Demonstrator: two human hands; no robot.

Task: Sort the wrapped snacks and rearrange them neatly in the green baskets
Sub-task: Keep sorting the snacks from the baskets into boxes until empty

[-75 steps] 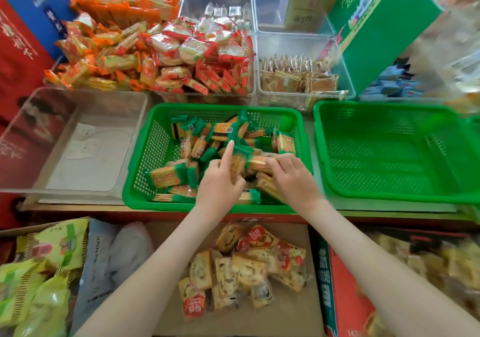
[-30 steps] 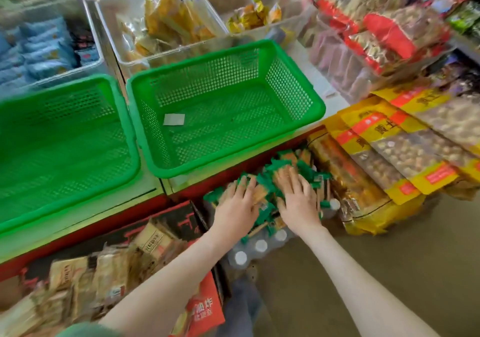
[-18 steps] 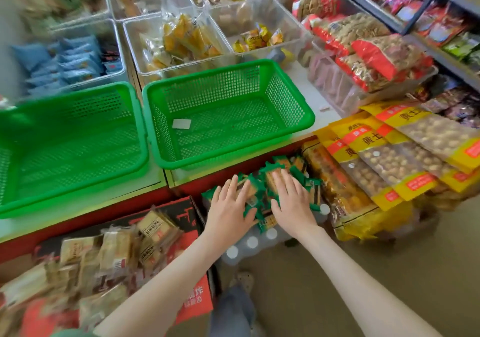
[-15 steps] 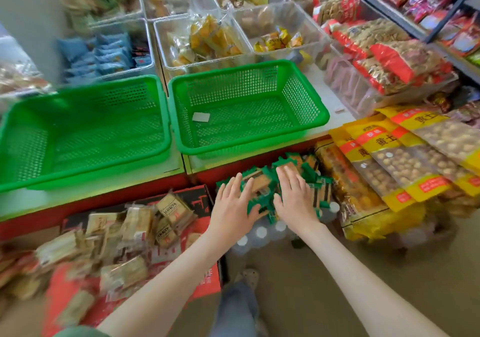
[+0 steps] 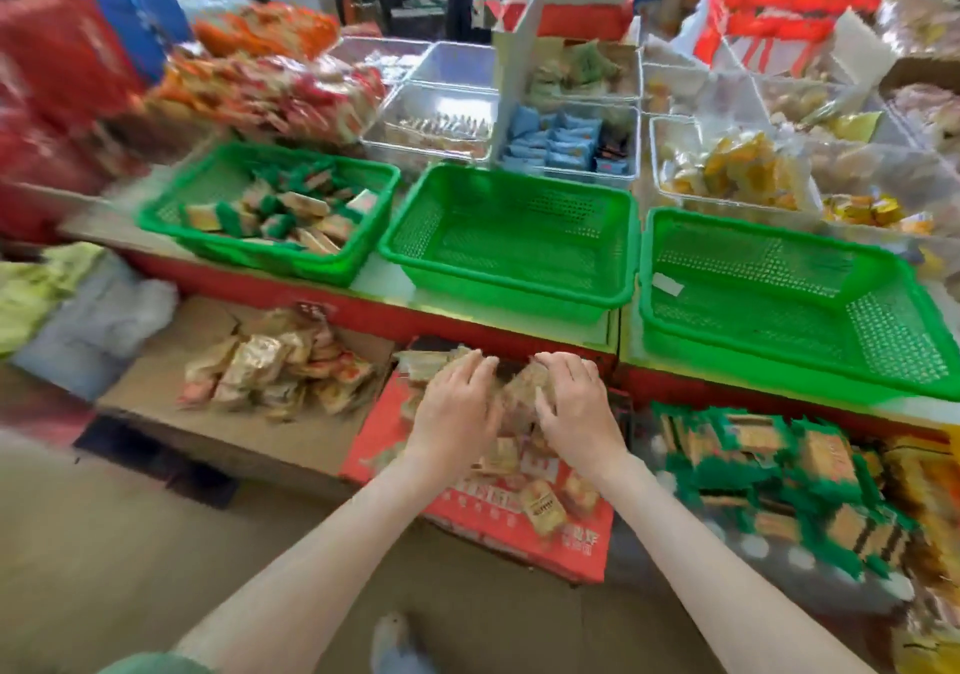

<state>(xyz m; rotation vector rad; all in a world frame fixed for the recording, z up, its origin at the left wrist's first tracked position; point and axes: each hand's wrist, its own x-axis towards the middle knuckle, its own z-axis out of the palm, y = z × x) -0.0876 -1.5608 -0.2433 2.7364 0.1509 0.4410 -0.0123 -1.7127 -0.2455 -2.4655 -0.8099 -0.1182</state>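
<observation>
Three green baskets stand in a row on the counter. The left basket [image 5: 171,205] holds green-and-orange wrapped snacks [image 5: 291,210]. The middle basket [image 5: 618,257] and the right basket [image 5: 649,278] hold no snacks. Below the counter, beige wrapped snacks [image 5: 540,507] lie on a red carton [image 5: 587,548]. My left hand [image 5: 457,413] and my right hand [image 5: 576,408] sit side by side on this pile. Their fingers curl over a cluster of the beige snacks between them. A heap of green-wrapped snacks [image 5: 769,470] lies at the lower right.
Clear bins [image 5: 441,96] of assorted snacks line the back of the counter. A brown box [image 5: 156,392] at the lower left carries more beige and red packets [image 5: 275,366]. Yellow bags [image 5: 36,288] lie at the far left. Bare floor is in front.
My view swung back left. Both hands left the green-wrapped heap at the right and moved onto the beige snacks on the red carton, where they now close round some.
</observation>
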